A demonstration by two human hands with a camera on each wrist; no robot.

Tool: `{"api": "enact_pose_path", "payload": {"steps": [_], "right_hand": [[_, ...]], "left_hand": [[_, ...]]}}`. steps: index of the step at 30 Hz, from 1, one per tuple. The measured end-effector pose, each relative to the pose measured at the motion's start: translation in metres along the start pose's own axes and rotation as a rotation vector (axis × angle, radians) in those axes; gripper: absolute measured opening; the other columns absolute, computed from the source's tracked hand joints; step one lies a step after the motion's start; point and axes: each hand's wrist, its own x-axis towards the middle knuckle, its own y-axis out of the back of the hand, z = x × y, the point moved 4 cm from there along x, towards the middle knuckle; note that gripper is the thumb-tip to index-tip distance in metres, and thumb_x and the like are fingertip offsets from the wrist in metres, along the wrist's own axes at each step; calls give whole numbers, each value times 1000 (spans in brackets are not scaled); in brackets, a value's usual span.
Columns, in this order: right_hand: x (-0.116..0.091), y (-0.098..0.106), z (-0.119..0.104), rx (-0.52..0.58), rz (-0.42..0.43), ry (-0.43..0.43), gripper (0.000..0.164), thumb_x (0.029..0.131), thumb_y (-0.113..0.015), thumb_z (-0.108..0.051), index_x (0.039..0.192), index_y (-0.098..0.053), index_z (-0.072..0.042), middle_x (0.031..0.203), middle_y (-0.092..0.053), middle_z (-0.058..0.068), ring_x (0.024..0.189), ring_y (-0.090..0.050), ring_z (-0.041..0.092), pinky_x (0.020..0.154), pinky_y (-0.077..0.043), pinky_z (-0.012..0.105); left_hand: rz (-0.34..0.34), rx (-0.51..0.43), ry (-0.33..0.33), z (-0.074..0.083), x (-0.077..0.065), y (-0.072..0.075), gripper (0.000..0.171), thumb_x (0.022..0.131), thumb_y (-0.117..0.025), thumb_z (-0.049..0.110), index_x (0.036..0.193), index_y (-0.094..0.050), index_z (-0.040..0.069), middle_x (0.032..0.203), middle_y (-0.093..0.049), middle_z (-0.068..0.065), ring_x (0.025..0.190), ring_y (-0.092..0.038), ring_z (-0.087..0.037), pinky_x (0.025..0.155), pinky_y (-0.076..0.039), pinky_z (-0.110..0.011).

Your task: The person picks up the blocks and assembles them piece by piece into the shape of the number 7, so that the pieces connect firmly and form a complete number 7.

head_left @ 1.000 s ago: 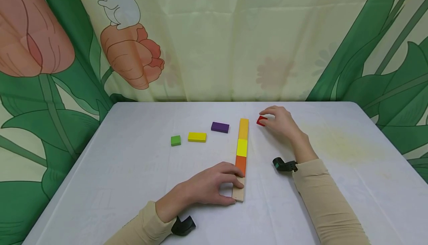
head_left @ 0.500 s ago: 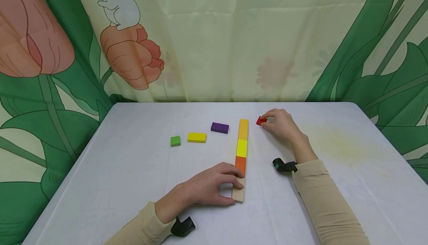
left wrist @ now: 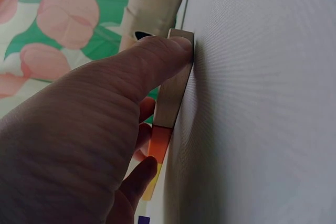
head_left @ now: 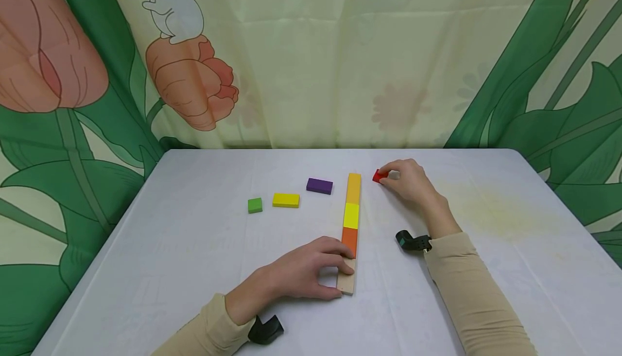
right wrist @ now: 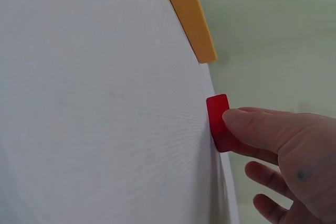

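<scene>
A straight row of blocks lies on the table: a plain wooden block [head_left: 346, 286], an orange block [head_left: 349, 240], a yellow block [head_left: 351, 216] and an amber block [head_left: 354, 188] at the far end. My left hand [head_left: 298, 269] grips the wooden block, its thumb on the near end in the left wrist view and fingertips reaching the joint with the orange block. To the right of the row's far end, my right hand [head_left: 410, 180] pinches a small red block [right wrist: 216, 111] between thumb and fingers. In the right wrist view the red block stands apart from the amber one.
Left of the row lie a purple block [head_left: 319, 186], a second yellow block [head_left: 286, 200] and a green block [head_left: 255, 205]. All rest on a white-covered table [head_left: 170, 269]. A patterned curtain [head_left: 311, 75] hangs behind its far edge.
My right hand has drawn its fingertips closed on the red block and dipped slightly, where a second ago the fingers were more spread. The left hand and the row have not moved.
</scene>
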Motion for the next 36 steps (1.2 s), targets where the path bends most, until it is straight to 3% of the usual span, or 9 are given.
{"api": "enact_pose_path", "payload": {"steps": [14,21,36], "right_hand": [[3,-3,-2,-11,13,13,24,94,-71,-11,117,-74,-4,120,-67,18,121,-46,39,107,-30,61],[5,-2,-7,14,25,14,25,95,-70,-11,119,-74,-5,120,-67,15,122,-46,37,107,-32,60],[28,-6,-22,17,34,37,24,95,-70,-12,118,-74,-6,118,-69,13,122,-45,36,107,-30,59]], "left_hand": [[-17,-13,22,1,-1,0,30,87,-81,23,115,-73,15,134,-57,1,128,-47,-13,109,-36,-21],[-4,-2,1,-1,0,0,30,87,-81,23,115,-73,15,133,-57,1,127,-47,-13,109,-36,-22],[-25,-37,27,-2,0,-1,30,88,-80,24,117,-73,17,134,-57,2,127,-46,-11,108,-37,-22]]}}
